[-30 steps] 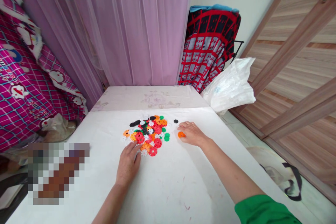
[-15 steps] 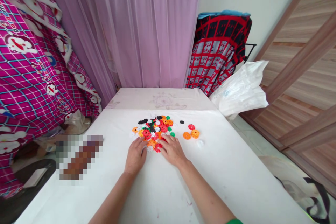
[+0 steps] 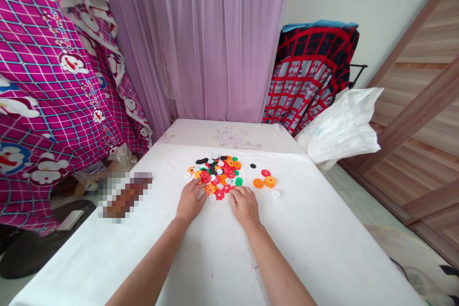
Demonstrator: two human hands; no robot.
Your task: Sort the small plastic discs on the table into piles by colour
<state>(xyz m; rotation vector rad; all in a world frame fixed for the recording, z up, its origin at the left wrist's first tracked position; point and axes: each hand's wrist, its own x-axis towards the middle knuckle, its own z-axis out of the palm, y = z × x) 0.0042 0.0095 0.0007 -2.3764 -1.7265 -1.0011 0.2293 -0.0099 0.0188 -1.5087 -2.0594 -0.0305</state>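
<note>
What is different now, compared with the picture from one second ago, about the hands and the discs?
The right hand has moved left, away from the orange disc, to the near right edge of the pile. The orange disc now lies untouched. The left hand stays at the pile's near left edge; the black disc remains apart.
</note>
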